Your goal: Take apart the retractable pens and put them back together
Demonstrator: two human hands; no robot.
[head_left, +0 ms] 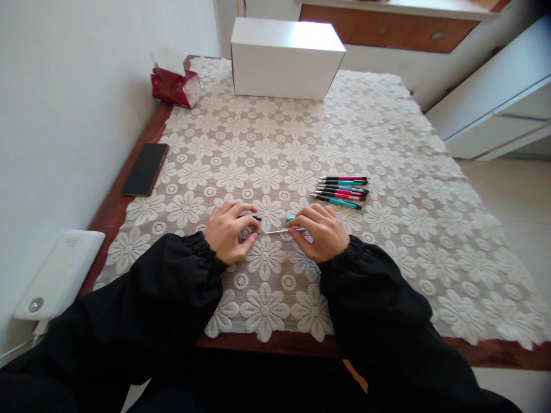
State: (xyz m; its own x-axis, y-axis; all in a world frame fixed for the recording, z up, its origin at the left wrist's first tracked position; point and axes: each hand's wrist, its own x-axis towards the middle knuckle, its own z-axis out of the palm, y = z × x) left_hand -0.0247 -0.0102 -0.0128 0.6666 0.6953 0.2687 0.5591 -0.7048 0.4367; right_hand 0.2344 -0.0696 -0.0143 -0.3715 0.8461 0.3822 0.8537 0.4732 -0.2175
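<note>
The left hand (227, 230) is curling its grip shut around a dark pen piece (257, 218), whose black tip is poking out past the fingers toward the middle. The right hand (322, 230) is pinching its grip together on a thin pale refill (275, 231), which is lying almost level between the two hands, with its left end reaching the left fingertips. A small teal piece (291, 218) is showing just above the right fingers; it is probably part of the same pen, though the hand is hiding most of it. Both hands are resting low on the lace cloth (387, 143) that is covering the surface (112, 209), near its front edge, and black sleeves are running back from both wrists.

Just beyond the right hand, a small bundle of pens (342, 190) is lying side by side on the cloth, pink, teal and black, all pointing roughly left to right. Further out, a dark phone (145, 168) is lying flat at the left edge of the surface, partly on bare wood. A red tissue pack (175, 86) is sitting at the far left corner, and a white box (286, 57) is standing at the far side. A white device (60, 272) is sitting off the left edge, against the wall.
</note>
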